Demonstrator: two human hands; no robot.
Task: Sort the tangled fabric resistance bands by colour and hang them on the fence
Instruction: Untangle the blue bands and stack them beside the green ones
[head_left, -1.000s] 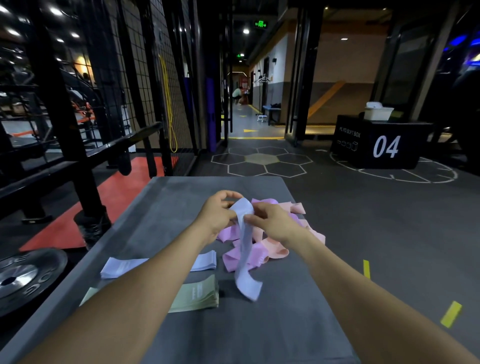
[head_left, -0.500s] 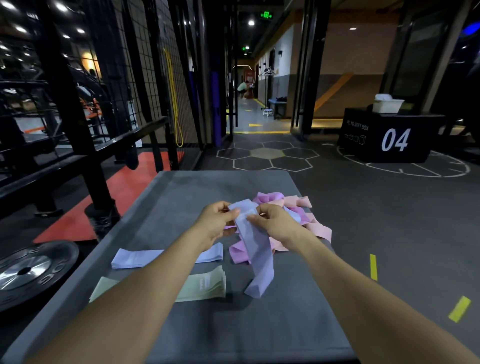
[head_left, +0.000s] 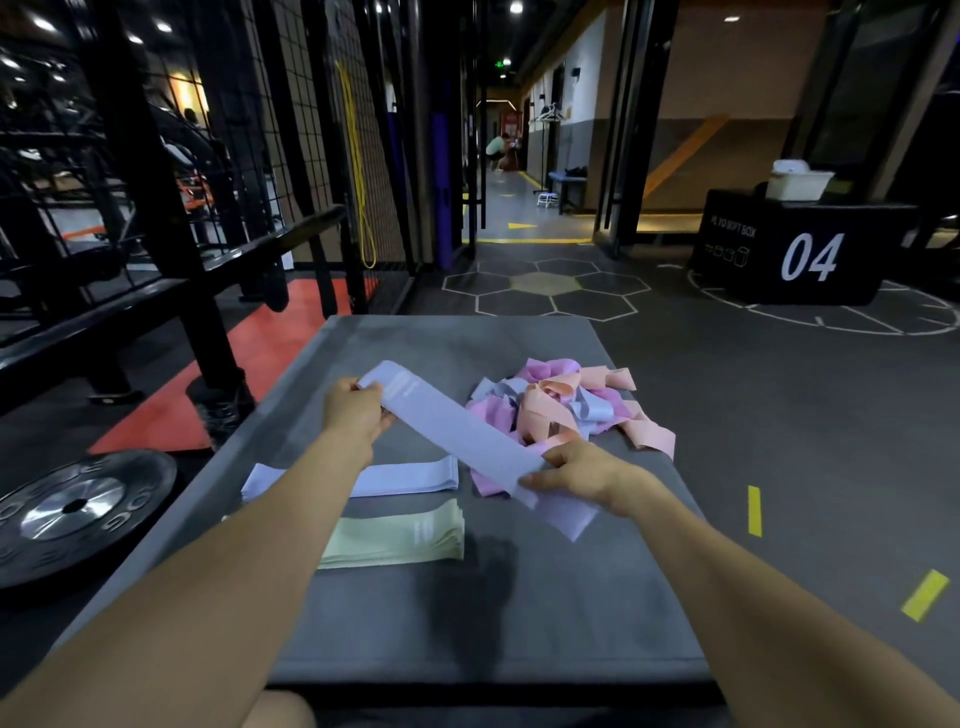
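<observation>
A pale lavender-blue band is stretched flat and slanted above the grey padded box. My left hand grips its far upper end and my right hand pinches it near its lower end. Behind it lies a tangled heap of pink, peach and blue bands. Two sorted stacks lie under my left forearm: lavender-blue bands and pale green bands. The black wire-mesh fence stands at the far left.
A weight plate lies on the floor at the left beside a black rack post. A black plyo box marked 04 stands at the far right with a white tub on it. A yellow band hangs on the fence.
The lavender-blue band hung down from both hands over the heap. My hands have moved apart and left, and the band is now pulled out flat and free of the heap.
</observation>
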